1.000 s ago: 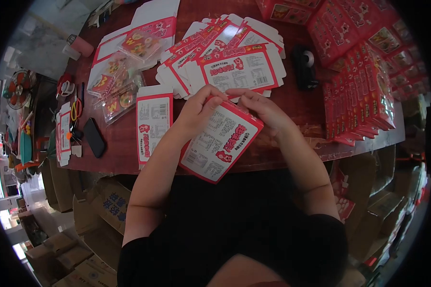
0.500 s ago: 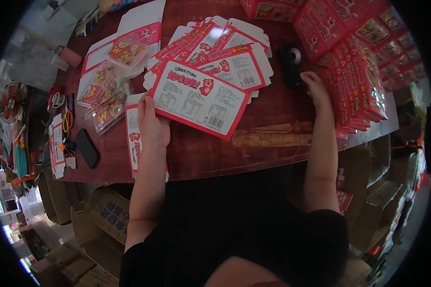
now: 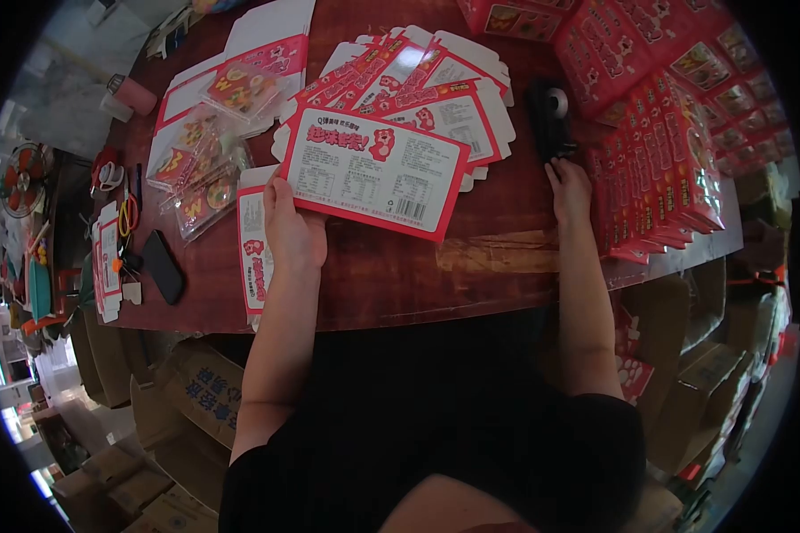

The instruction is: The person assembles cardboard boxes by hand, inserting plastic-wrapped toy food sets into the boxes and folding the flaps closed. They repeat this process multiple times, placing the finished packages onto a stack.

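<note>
A red-and-white printed box (image 3: 378, 173) is tilted above the table, its barcode side facing up. My left hand (image 3: 293, 222) grips its left end, thumb on top and the other fingers mostly hidden beneath. At the near end of a black tape dispenser (image 3: 547, 120) rests my right hand (image 3: 572, 188), its fingers drawn together. Whether a strip of tape is between those fingers cannot be made out. Behind the held box lies a fanned pile of flat printed cartons (image 3: 484, 129). Another flat carton (image 3: 253, 240) lies beside my left wrist.
Shiny red packed boxes (image 3: 658, 169) stand in rows at the right. Clear candy packets (image 3: 206, 160) lie at the left on white cartons. A black phone (image 3: 162, 266) and yellow-handled scissors (image 3: 130, 209) are near the left edge. Cardboard boxes (image 3: 191, 382) stand below the table.
My right hand has moved slightly down and left along the dispenser's near end. The held box has shifted a little up and right with my left hand.
</note>
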Demonstrator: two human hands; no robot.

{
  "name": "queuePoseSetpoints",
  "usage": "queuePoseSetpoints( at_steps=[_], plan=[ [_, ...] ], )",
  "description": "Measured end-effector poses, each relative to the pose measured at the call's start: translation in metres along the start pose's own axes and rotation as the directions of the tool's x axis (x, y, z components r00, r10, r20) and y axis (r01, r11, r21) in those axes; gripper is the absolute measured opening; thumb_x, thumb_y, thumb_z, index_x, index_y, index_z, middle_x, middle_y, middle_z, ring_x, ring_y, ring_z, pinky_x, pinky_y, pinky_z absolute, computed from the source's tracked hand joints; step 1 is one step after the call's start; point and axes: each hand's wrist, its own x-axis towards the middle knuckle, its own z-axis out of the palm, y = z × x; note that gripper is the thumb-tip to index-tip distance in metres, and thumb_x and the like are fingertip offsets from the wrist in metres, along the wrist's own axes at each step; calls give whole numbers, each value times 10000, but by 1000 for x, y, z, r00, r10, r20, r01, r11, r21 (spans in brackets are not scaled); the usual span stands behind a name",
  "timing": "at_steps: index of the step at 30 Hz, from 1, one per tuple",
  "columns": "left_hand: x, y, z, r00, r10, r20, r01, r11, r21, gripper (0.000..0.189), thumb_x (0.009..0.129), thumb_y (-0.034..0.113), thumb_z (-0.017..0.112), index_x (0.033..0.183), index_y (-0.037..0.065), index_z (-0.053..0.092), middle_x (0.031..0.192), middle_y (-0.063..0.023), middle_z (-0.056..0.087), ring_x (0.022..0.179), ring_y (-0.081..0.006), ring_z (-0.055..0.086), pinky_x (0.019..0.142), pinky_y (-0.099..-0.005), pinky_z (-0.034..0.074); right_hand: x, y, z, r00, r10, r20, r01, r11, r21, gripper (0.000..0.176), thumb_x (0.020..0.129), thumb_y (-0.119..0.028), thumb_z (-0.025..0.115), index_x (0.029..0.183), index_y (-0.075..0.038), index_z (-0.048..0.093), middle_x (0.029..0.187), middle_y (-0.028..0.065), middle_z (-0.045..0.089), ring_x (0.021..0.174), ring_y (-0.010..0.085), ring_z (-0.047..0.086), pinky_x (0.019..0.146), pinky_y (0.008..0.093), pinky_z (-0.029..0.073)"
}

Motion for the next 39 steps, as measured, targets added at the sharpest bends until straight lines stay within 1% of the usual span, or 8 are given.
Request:
queuePoseSetpoints(
  at_steps=[9,16,21,27,31,34,37,39],
  plan=[
    [-8,-6,12,1000,27,3,-27,1000,-15,338,985,281,336,1237,57,363,1218,-101,471,1084,-217,513,871,-408,486,-137,-72,119,791,95,604,177,910,-375,465,833,11,579,1274,-24,435,752,36,587,715,99,568,692,225,465],
    [-12,-11,11,998,57,6,-57,998,-37,333,985,281,338,1225,55,382,1196,-89,493,1087,-212,514,886,-381,476,-147,-63,141,762,-61,644,469,738,-485,638,816,-62,629,1364,-52,302,750,11,578,702,74,536,666,221,433],
    [-13,-12,8,1000,19,1,-19,991,-133,332,983,280,348,1201,41,422,1190,-92,514,1090,-203,514,911,-389,450,-132,-37,140,829,82,553,94,955,-283,627,814,-166,674,1336,-71,339,780,-23,561,719,58,521,646,227,424],
    [-16,-13,11,996,-70,46,78,979,-188,324,959,261,433,1166,13,454,1178,-93,531,1088,-211,519,922,-383,440,-134,-25,129,650,212,730,-434,892,128,555,871,-272,612,1323,-91,347,778,-41,499,639,42,441,561,212,370],
    [-23,-12,13,985,160,70,-150,980,-129,305,888,147,575,1145,15,475,1184,-106,533,1048,-231,548,929,-375,436,-141,-31,141,914,-94,394,121,992,-43,488,920,-279,526,1324,-78,342,835,-24,469,653,38,422,553,192,355],
    [-43,-14,17,719,599,352,-691,560,458,330,796,43,656,1094,12,516,1117,-132,580,994,-256,583,909,-369,445,-162,-55,142,798,-206,567,212,976,55,536,942,-378,448,1347,-56,309,913,3,493,787,79,498,656,213,429],
    [-57,-9,38,155,529,835,-973,228,36,263,674,8,709,924,42,637,975,-151,643,1017,-279,600,851,-365,472,-179,-85,149,700,-77,710,73,997,36,544,902,-303,517,1348,-56,328,1115,51,502,998,130,504,832,251,423],
    [-65,-4,41,47,373,927,-995,99,11,243,690,82,710,929,86,664,1020,-94,641,1057,-253,580,944,-397,407,-184,-107,149,679,14,734,52,996,-67,547,856,-196,587,1333,-51,362,1231,78,481,1109,152,481,919,274,401]
  ],
)
